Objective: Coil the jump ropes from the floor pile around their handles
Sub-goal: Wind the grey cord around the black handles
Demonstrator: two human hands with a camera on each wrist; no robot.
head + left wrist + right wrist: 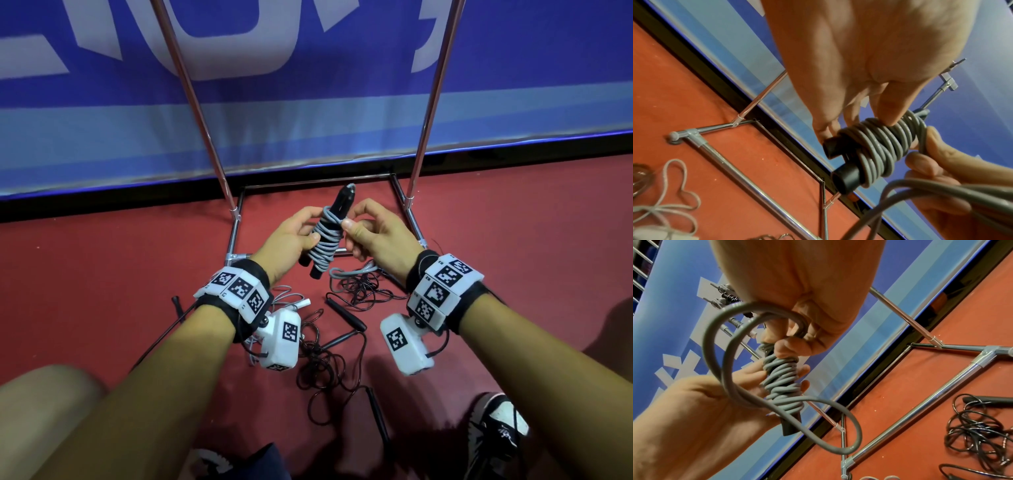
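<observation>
Nearest to us, thin black jump ropes (329, 356) are lying in a loose, glossy tangle on the matte red floor (102, 260), their slim black handles poking out, with a paler grey cord (286, 296) looping beside them. Just above that pile we are holding the grey jump rope (323, 240) in the air: its smooth, round, rubbery cord is sitting in tight overlapping turns around two matte black cylindrical handles (844, 178) held side by side. Our left hand (291, 236) is curling around the wrapped bundle, thumb on the near side, fingertips (892, 112) pressing the coils. Our right hand (371, 229) is pinching the free grey strand against the bundle, with a slack loop (719, 353) hanging from the closed fingers. Beyond, a rack of shiny chrome tubes (236, 236) is standing on the floor before a blue banner (308, 120) with big white lettering.
</observation>
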